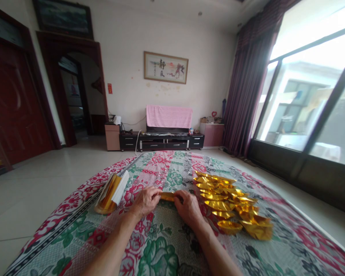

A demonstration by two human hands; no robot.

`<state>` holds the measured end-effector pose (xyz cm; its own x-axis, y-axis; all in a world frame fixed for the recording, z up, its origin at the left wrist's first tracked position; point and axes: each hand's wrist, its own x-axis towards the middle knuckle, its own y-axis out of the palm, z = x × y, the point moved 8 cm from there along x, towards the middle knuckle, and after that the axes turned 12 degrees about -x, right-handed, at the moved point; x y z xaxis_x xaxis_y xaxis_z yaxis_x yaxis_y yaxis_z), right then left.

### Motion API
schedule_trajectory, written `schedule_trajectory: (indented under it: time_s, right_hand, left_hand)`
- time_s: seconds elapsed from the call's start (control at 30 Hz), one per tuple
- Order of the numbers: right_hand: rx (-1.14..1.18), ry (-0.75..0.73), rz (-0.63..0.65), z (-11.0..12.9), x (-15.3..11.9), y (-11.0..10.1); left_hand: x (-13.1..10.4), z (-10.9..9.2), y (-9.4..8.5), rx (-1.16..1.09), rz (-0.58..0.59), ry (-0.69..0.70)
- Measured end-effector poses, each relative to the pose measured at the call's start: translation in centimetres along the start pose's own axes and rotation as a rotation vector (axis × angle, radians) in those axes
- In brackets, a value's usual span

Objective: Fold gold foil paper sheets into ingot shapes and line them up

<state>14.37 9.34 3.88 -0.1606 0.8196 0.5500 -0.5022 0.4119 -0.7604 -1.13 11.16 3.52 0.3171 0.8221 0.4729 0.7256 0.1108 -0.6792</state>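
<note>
Between my two hands, just above the patterned tablecloth, is a narrow strip of folded gold foil paper. My left hand pinches its left end, and my right hand grips the right end, hiding that tip. To the right lie several folded gold paper ingots in rough rows, boat-shaped with pointed ends. On the left rests a curled stack of gold foil sheets, its white backing showing along one side.
The cloth covers a large rounded surface whose far edge faces a low black TV cabinet with a pink cloth above it. A window and purple curtain stand to the right, a dark red door to the left.
</note>
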Motion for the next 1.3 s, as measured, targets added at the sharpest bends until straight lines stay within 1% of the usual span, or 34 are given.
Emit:
schedule_trajectory:
  time_s: [0.13, 0.33, 0.43, 0.57, 0.77, 0.87, 1.13, 1.3]
  right_hand:
    - [-0.017, 0.013, 0.003, -0.1, -0.1, 0.0]
    - [-0.021, 0.005, -0.006, 0.0, -0.1, 0.1]
    - [-0.018, 0.008, -0.003, -0.1, -0.2, 0.1]
    - [-0.017, 0.01, 0.002, -0.2, -0.2, 0.2]
    - [-0.004, -0.004, 0.007, -0.3, -0.1, 0.1]
    - [-0.008, 0.006, 0.009, -0.4, 0.0, 0.0]
    - [-0.052, 0.035, 0.012, -0.7, 0.0, 0.2]
    - [-0.076, 0.048, 0.018, -0.8, 0.0, 0.3]
  left_hand:
    - [0.0, -0.3, -0.2, -0.011, 0.011, -0.016]
    - [0.0, -0.6, 0.2, 0.081, 0.066, -0.009]
    - [0.0, -0.9, 0.2, 0.09, 0.06, 0.02]
    - [0.1, -1.1, 0.3, 0.048, 0.038, 0.045]
    - [0.1, -0.9, 0.4, 0.032, 0.038, 0.004]
    - [0.1, -0.9, 0.4, -0.013, 0.027, -0.004]
    - [0.2, 0.2, 0.8, -0.068, -0.015, -0.081]
    - [0.3, 0.3, 1.2, -0.049, -0.021, -0.076]
